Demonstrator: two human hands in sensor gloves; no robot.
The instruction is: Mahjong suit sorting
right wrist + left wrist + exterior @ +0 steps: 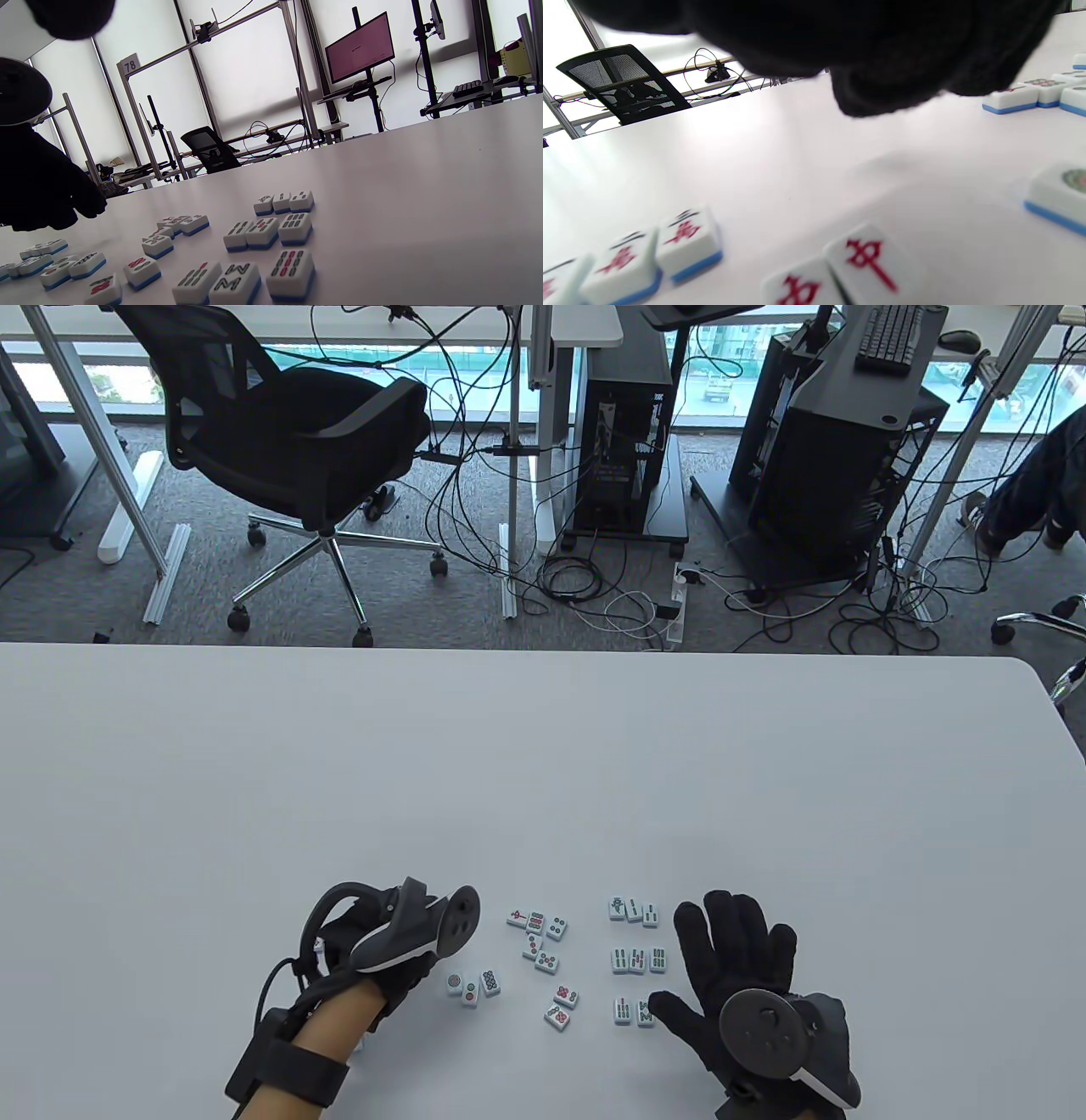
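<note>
Small white mahjong tiles with blue backs lie face up near the table's front edge. On the right, bamboo tiles (637,959) form three short rows, close up as bamboo tiles (267,231). A loose cluster of dot tiles (540,940) fills the middle, and three dot tiles (473,984) lie left of it. Character tiles (687,241) show only in the left wrist view. My right hand (731,954) lies flat with fingers spread just right of the bamboo rows, thumb beside the lowest row. My left hand (403,980) hovers left of the three dot tiles, fingers loosely curled and holding nothing.
The white table (543,780) stretches far beyond the tiles. Past its far edge are a black office chair (297,432), computer towers (624,432) and floor cables.
</note>
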